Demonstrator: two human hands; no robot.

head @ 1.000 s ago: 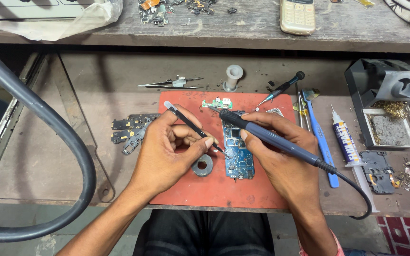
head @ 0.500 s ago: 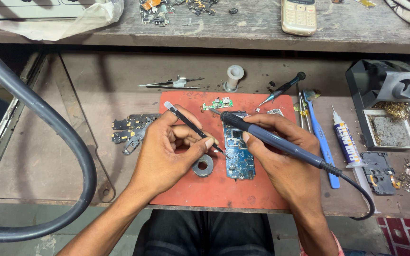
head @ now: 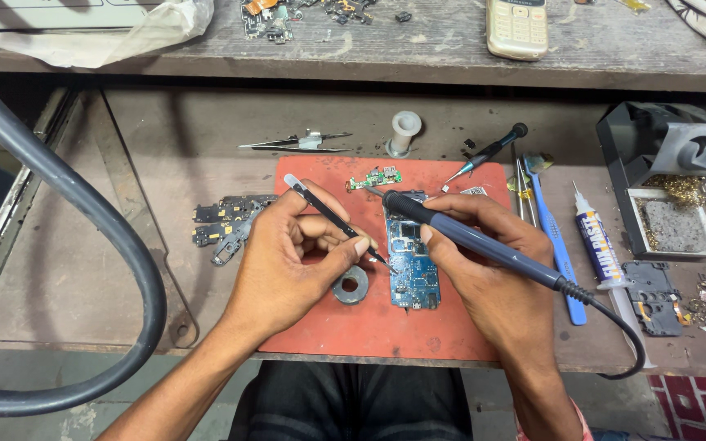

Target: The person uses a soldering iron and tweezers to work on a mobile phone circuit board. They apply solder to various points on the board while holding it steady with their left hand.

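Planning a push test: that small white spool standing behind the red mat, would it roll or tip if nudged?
The white spool stands upright on one flange, so a light nudge would probably slide it, not roll it. It looks narrow-waisted and taller than its base, so a high push may tip it. Once on its side, the round flanges would likely let it roll across the bench.

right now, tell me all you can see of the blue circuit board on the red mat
The board is a long, narrow blue circuit board, likely from a phone, with silver metal shields and small components on its upper part. It lies flat and lengthwise on the red mat, right of a grey ring. The left hand holds tweezers whose tips reach its left edge. The right hand grips a soldering iron across its top end, with fingers on its right side.
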